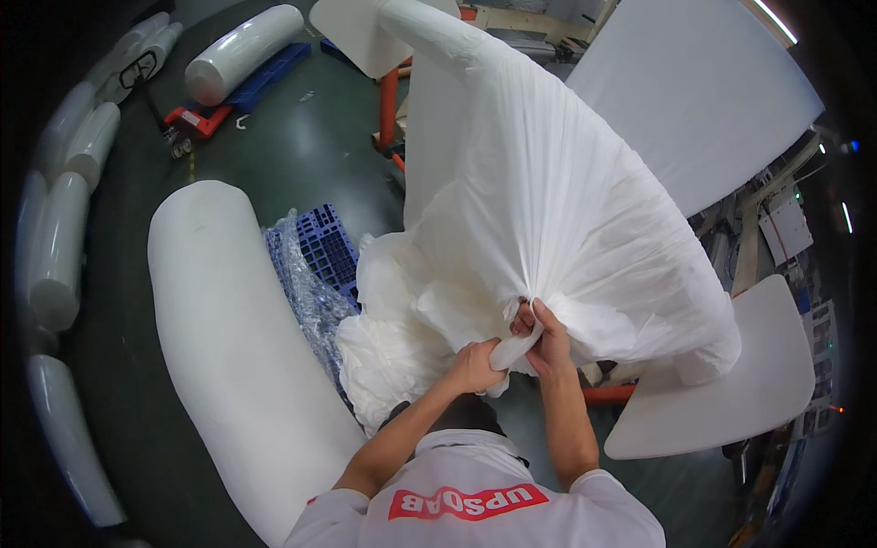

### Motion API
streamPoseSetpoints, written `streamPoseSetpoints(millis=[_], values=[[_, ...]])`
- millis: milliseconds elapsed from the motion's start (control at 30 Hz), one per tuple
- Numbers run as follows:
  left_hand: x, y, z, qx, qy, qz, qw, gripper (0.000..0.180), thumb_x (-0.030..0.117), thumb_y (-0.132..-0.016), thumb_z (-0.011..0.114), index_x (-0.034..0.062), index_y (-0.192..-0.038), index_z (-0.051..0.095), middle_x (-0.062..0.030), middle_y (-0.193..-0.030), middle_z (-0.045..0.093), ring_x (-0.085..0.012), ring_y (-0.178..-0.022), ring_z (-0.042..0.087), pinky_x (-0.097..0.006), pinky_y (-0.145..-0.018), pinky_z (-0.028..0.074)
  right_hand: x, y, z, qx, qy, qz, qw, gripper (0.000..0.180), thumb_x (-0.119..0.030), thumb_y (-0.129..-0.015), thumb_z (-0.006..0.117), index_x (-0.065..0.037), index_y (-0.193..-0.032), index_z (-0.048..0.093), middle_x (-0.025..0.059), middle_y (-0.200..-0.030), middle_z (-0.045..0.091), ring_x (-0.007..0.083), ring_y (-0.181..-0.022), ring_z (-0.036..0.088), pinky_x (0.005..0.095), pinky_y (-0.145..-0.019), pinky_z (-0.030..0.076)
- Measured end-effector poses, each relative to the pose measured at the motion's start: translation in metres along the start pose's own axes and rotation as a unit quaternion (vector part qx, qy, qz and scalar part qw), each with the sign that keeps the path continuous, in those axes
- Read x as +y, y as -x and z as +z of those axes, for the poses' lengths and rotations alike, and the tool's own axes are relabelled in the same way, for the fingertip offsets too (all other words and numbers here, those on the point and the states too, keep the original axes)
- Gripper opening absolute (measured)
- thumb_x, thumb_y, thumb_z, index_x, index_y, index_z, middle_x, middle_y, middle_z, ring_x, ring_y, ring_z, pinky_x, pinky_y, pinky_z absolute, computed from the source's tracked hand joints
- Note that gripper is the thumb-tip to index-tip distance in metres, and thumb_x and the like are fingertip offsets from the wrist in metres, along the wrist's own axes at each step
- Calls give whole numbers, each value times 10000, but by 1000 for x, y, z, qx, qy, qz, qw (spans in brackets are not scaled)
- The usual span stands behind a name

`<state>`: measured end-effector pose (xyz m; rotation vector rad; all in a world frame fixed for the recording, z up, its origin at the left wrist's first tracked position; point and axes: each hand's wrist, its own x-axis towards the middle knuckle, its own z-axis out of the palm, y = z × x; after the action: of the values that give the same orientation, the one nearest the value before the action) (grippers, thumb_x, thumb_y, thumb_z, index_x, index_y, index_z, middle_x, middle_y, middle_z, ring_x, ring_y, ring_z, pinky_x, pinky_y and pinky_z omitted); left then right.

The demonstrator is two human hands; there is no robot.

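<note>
The white fabric (548, 201) drapes over a tall padded form, its folds gathered to a bunch directly above both hands. The right hand (546, 340) is closed on the gathered neck. The left hand (475, 365), just beside it, grips a twisted tail of the same fabric. A large white roll (228, 347) lies on the floor to the left, beside a blue pallet (329, 247).
</note>
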<state>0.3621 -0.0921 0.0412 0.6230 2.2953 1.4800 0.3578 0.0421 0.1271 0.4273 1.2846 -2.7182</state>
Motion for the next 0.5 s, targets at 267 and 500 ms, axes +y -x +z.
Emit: streamPoseSetpoints(millis=[267, 500], values=[[-51, 8, 15, 15, 112, -68, 991, 485, 230, -674, 711, -2, -1081, 583, -224, -962, 646, -366, -921, 626, -416, -788, 490, 75, -26, -34, 37, 141, 42, 988, 264, -127, -750, 721, -27, -933, 560, 91, -894, 588, 193, -795, 607, 333, -700, 505], [93, -61, -91, 116, 52, 118, 985, 357, 210, -628, 750, 24, -796, 495, -211, -698, 580, -443, -727, 558, -448, -610, 447, -55, -31, 76, -65, 281, -146, 946, 395, -397, -933, 459, -84, -699, 517, 60, -722, 545, 144, -667, 485, 281, -702, 404]])
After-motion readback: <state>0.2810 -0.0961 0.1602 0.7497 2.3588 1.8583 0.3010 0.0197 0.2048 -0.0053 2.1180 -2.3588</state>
